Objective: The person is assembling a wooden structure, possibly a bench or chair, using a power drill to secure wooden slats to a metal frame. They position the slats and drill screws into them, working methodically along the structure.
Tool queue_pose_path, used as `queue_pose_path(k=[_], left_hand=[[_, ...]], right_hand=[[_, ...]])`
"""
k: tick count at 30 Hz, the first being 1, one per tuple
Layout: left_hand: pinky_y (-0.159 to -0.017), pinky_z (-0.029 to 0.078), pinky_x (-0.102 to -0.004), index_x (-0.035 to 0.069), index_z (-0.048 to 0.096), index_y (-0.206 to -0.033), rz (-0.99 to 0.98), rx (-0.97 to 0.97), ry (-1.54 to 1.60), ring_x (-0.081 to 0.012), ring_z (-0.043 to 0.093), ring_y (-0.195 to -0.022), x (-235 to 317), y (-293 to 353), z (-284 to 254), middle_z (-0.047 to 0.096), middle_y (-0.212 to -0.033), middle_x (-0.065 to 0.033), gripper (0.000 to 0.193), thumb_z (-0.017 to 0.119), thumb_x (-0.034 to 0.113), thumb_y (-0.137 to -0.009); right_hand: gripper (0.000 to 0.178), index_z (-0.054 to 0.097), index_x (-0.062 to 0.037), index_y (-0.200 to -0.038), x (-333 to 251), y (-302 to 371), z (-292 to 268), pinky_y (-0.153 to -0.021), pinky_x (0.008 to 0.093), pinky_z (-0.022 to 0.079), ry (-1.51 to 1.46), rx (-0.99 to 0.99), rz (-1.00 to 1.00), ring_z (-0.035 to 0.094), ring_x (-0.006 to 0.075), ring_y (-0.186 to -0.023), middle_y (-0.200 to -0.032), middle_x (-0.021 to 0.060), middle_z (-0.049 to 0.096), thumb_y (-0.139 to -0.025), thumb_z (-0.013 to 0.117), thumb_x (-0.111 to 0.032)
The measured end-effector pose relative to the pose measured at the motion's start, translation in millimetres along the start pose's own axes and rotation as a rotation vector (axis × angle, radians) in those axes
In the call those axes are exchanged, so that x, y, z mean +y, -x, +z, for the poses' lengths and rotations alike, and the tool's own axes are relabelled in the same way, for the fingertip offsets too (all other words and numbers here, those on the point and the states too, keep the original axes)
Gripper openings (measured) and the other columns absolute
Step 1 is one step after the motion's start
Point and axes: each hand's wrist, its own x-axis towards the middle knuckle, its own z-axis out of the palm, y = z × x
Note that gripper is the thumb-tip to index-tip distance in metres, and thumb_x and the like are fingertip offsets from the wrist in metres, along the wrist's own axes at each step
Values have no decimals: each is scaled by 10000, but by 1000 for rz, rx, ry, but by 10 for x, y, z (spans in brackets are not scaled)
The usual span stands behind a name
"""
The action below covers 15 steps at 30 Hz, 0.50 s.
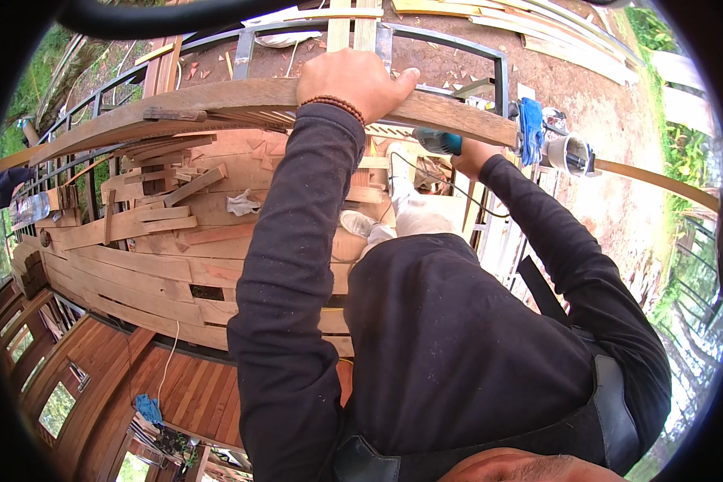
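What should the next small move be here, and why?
Probably line up the teal power tool with the wooden rail: the right hand holds it close by, while the left hand lies over the rail.

This is an open-air woodworking site. Pale-brown rectangular timber offcuts [197,186] litter a tan plank deck [128,283] near a teal-and-black power tool [438,141]. Reddish-brown bare earth [434,46] and leafy green plants [652,29] lie beyond.

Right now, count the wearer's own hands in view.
2: the left hand lies over the beam; the right hand, partly hidden, holds the teal tool near the beam's right end.
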Motion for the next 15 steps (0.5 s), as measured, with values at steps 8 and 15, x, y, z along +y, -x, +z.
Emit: queue_pose_path(k=[8,15], left_hand=[[-826,600,-444,124,830,-999,-10,-11,12,-321,764,-918,7,7,-38,784,-960,-155,660,533,705,-899],[-800,588,-456,97,821,-917,22,36,31,-347,750,-875,-19,18,10,771,-908,-172,711,482,723,-921]], right_hand=[[535,654,-71,-1244,-73,36,-22,-1025,492,492,35,55,-57,632,429,-1171,-1229,242,674,-746,733,-252],[594,615,-59,-1290,-1,23,51,-1061,473,470,-26,121,-117,587,438,-1241,-1275,268,640,-732,772,-192]])
